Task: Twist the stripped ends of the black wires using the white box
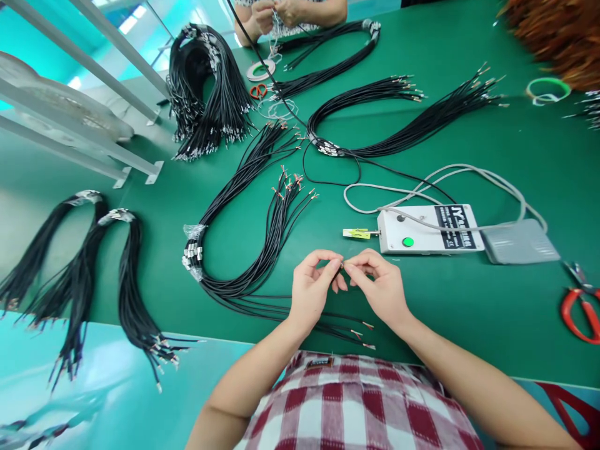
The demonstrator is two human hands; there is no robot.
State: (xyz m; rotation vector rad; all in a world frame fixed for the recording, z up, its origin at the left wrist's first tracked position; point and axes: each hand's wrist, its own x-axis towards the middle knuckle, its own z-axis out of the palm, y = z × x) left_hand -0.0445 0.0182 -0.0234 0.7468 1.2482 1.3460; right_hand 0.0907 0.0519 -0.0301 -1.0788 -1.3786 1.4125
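Note:
Thumb and finger of my left hand (313,284) pinch the end of a black cable close to my body. Right beside it, my right hand (377,284) pinches the stripped wires at the tip of that same cable, so both sets of fingertips nearly meet. The curved bundle of black cables (234,284) lies to the left, tied with clear film around white labels (192,253). Its upper ends show bare copper-coloured wires (293,181). Several loose cable ends (365,334) from it lie below my hands.
A white box with a green button (429,228) and a yellow-green tip stands ahead right, beside a grey pedal (520,240). Red-handled pliers (581,303) lie far right. More cable bundles (206,94) hang and lie around. Across the table, another person's hands (276,12) hold white string.

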